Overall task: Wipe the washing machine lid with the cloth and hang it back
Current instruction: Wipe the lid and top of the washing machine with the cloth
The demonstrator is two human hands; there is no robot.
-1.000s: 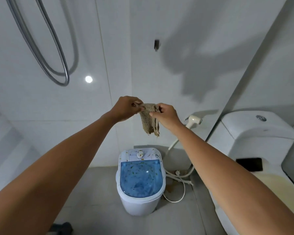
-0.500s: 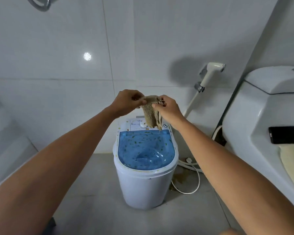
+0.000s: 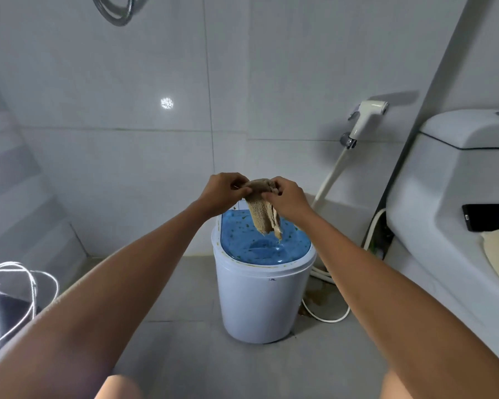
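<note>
left hand (image 3: 224, 191) pinching cloth (image 3: 264, 210) top | right hand (image 3: 288, 197) pinching other top edge | cloth hanging just above blue lid (image 3: 267, 243), not touching | versus 0.5 s ago: grip unchanged, washer (image 3: 261, 298) lower in view, hose loop (image 3: 117, 11) more visible at top

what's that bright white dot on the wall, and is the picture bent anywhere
Head view: the dot is a light's glare on the glossy grey tiled wall; wide-angle distortion bows the tile seams and stretches both forearms at the edges; the white bidet sprayer casts a soft shadow up and right.
</note>
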